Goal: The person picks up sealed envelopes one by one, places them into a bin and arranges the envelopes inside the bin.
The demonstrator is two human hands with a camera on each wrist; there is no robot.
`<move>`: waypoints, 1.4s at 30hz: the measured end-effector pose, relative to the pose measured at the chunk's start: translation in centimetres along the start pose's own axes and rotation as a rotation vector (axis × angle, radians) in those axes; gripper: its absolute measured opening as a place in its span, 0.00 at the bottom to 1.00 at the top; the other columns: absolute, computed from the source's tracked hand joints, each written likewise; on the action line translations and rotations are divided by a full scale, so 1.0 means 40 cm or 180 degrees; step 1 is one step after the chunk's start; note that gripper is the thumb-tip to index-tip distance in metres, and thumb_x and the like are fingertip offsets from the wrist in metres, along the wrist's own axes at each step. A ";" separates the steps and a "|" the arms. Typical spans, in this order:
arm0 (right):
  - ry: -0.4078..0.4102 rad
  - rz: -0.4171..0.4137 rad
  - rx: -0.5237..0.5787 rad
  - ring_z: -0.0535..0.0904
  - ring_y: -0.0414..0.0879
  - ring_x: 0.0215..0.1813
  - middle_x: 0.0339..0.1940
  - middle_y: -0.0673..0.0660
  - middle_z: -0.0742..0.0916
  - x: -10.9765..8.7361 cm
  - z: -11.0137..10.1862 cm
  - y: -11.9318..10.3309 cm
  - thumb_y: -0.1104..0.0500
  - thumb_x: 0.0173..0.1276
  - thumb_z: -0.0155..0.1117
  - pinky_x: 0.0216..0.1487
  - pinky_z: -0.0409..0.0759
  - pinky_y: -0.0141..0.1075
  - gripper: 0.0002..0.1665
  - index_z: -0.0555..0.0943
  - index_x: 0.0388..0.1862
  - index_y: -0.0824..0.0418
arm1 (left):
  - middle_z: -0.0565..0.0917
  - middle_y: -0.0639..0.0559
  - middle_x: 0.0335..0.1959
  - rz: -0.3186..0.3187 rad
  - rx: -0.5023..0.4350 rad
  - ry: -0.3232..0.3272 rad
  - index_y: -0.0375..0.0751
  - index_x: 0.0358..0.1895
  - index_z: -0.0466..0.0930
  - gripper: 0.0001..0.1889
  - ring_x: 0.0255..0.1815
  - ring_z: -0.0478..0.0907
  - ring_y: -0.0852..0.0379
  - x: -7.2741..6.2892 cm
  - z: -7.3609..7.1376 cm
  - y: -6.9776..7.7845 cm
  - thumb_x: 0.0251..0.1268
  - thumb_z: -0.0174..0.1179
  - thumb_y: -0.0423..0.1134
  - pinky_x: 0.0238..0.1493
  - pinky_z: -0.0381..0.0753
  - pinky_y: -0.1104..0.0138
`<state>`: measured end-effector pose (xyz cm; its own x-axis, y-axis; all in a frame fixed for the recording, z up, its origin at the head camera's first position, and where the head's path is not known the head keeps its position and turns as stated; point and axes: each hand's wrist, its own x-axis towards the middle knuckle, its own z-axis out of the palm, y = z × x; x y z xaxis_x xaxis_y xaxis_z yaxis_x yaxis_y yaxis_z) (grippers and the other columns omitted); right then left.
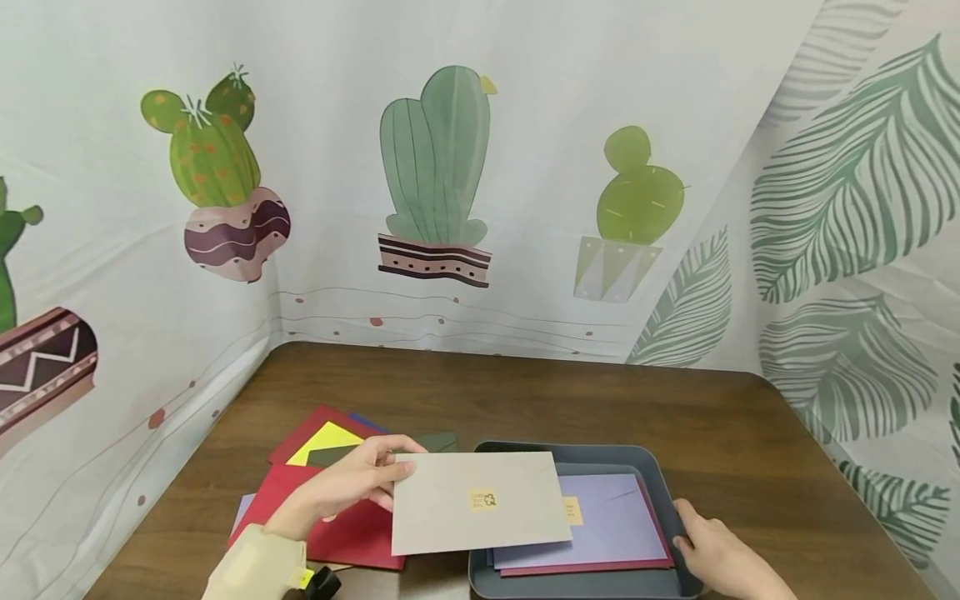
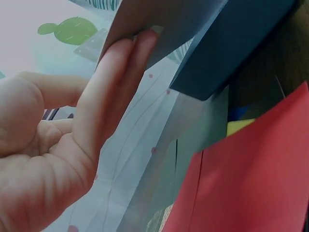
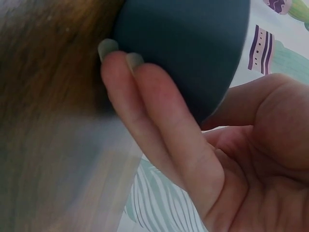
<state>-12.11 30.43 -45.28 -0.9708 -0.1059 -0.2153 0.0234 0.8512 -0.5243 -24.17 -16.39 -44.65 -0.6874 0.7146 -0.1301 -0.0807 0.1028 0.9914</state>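
My left hand [image 1: 360, 479] pinches the left edge of a pale grey-beige envelope [image 1: 442, 517] with a small tan sticker. Thumb on top, fingers underneath, as the left wrist view shows from below. The envelope's right part overlaps a dark grey tray [image 1: 600, 454] in the head view. Inside the tray lie a lavender envelope [image 1: 622, 517] and a red one [image 1: 592, 571] beneath it. My right hand [image 1: 720, 550] grips the tray's right side. In the right wrist view its fingers [image 3: 164, 111] press the outer wall while the thumb reaches over the rim.
Left of the tray is a loose pile of envelopes: red [image 1: 345, 533], yellow [image 1: 330, 437], dark green [image 1: 438, 442], and a bit of blue [image 1: 367, 422]. The wooden table [image 1: 517, 392] meets a cactus-printed curtain [image 1: 322, 250] at the back.
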 end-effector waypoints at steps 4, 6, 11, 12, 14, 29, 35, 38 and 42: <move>-0.0003 0.0104 0.0069 0.77 0.41 0.30 0.29 0.54 0.84 0.000 0.001 -0.005 0.67 0.68 0.56 0.30 0.74 0.36 0.21 0.65 0.57 0.72 | 0.87 0.48 0.43 -0.0009 -0.0124 -0.0028 0.24 0.62 0.63 0.24 0.34 0.87 0.53 0.016 0.014 -0.002 0.72 0.55 0.38 0.36 0.86 0.62; -0.0014 0.0140 0.0099 0.78 0.42 0.31 0.29 0.54 0.84 0.000 0.001 -0.006 0.68 0.68 0.56 0.30 0.74 0.36 0.21 0.65 0.57 0.72 | 0.87 0.48 0.42 -0.0006 -0.0173 -0.0043 0.23 0.62 0.62 0.24 0.34 0.88 0.54 0.024 0.022 -0.003 0.72 0.55 0.38 0.36 0.86 0.63; -0.0023 0.0167 0.0107 0.78 0.42 0.31 0.29 0.54 0.84 0.000 0.001 -0.007 0.67 0.69 0.56 0.31 0.75 0.37 0.20 0.65 0.57 0.72 | 0.87 0.50 0.41 -0.0010 -0.0252 -0.0095 0.23 0.62 0.63 0.24 0.34 0.87 0.55 0.042 0.040 -0.007 0.72 0.55 0.37 0.35 0.86 0.63; -0.0025 0.0152 0.0086 0.77 0.42 0.31 0.29 0.53 0.84 0.000 0.002 -0.007 0.67 0.69 0.56 0.31 0.75 0.37 0.20 0.65 0.57 0.72 | 0.87 0.51 0.40 -0.0009 -0.0261 -0.0103 0.23 0.62 0.63 0.24 0.33 0.87 0.56 0.046 0.043 -0.008 0.72 0.55 0.37 0.35 0.86 0.64; -0.0020 0.0106 0.0034 0.76 0.41 0.30 0.27 0.53 0.83 -0.001 0.003 -0.005 0.67 0.69 0.56 0.30 0.74 0.36 0.20 0.65 0.57 0.71 | 0.87 0.52 0.39 0.0000 -0.0286 -0.0114 0.23 0.62 0.63 0.24 0.32 0.87 0.57 0.052 0.048 -0.010 0.72 0.55 0.37 0.34 0.85 0.66; -0.0030 0.0196 0.0150 0.79 0.44 0.32 0.30 0.55 0.83 -0.002 0.009 -0.002 0.68 0.68 0.55 0.30 0.77 0.39 0.20 0.65 0.57 0.71 | 0.88 0.48 0.41 -0.0065 -0.0209 0.0049 0.23 0.63 0.66 0.27 0.34 0.87 0.58 0.094 0.091 -0.002 0.70 0.57 0.41 0.38 0.86 0.65; 0.0036 0.0176 0.0056 0.77 0.43 0.29 0.27 0.54 0.83 -0.001 0.009 -0.006 0.67 0.68 0.56 0.29 0.74 0.38 0.20 0.66 0.56 0.70 | 0.87 0.51 0.34 -0.0240 -0.0012 0.0197 0.26 0.62 0.69 0.28 0.28 0.85 0.59 0.111 0.115 0.004 0.69 0.59 0.45 0.34 0.86 0.67; 0.0030 0.0163 0.0067 0.76 0.43 0.29 0.27 0.54 0.83 -0.002 0.007 -0.007 0.68 0.68 0.56 0.29 0.74 0.37 0.20 0.66 0.56 0.70 | 0.86 0.50 0.32 -0.0291 0.0107 0.0252 0.26 0.61 0.70 0.28 0.25 0.84 0.59 0.116 0.130 0.011 0.68 0.60 0.45 0.32 0.85 0.68; 0.0013 0.0114 0.0136 0.78 0.43 0.30 0.29 0.55 0.84 -0.005 0.002 -0.009 0.68 0.68 0.55 0.28 0.75 0.36 0.19 0.66 0.56 0.70 | 0.86 0.45 0.34 -0.0269 0.0300 0.0339 0.25 0.59 0.71 0.25 0.25 0.86 0.52 0.126 0.151 0.024 0.68 0.60 0.41 0.31 0.86 0.66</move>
<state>-11.91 30.10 -45.13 -0.9701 -0.0735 -0.2311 0.0683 0.8316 -0.5512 -23.34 -8.49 -44.42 -0.7541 0.6237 -0.2057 -0.0767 0.2275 0.9708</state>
